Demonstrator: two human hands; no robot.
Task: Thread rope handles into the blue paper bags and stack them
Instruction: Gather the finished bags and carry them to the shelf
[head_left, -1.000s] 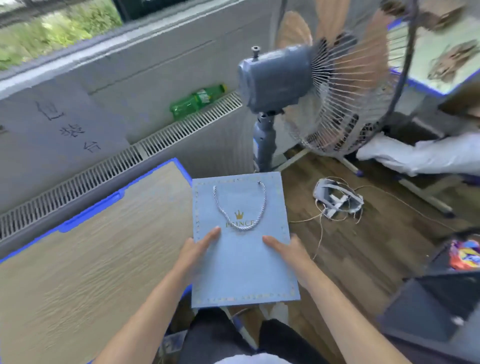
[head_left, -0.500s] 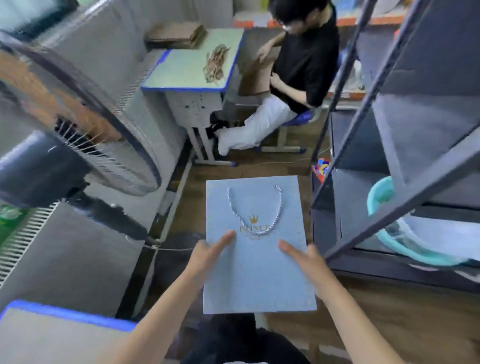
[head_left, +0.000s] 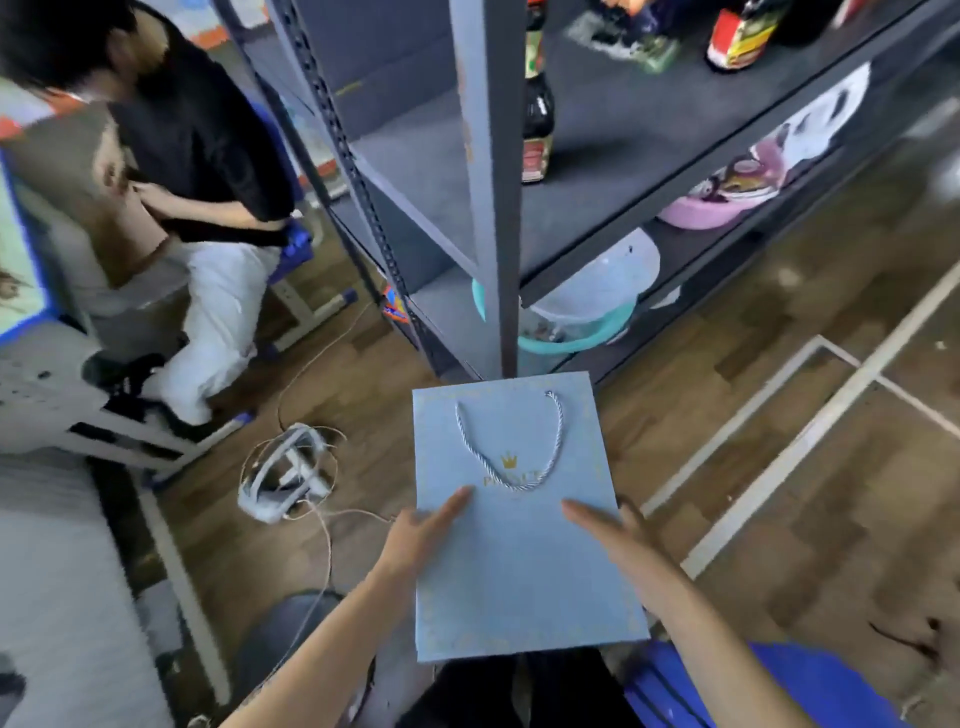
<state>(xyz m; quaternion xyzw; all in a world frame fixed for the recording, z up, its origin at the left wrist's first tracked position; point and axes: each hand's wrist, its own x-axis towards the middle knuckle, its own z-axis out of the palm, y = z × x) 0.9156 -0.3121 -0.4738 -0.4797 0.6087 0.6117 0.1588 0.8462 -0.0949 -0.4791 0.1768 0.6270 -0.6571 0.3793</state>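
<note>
A flat blue paper bag (head_left: 524, 545) is held out over a wooden floor (head_left: 779, 493), the left hand (head_left: 423, 530) and right hand (head_left: 618, 540) gripping its side edges, thumbs straight on its face.

Its twisted rope handle (head_left: 511, 447) droops across the gold crown print. A grey metal shelf rack (head_left: 488, 208) stands just beyond the bag's top edge, holding dark bottles (head_left: 537, 119) and plastic basins (head_left: 571, 332). To the left, a white headset (head_left: 283, 480) and loose cord lie on the floor near a seated person (head_left: 208, 208).
</note>
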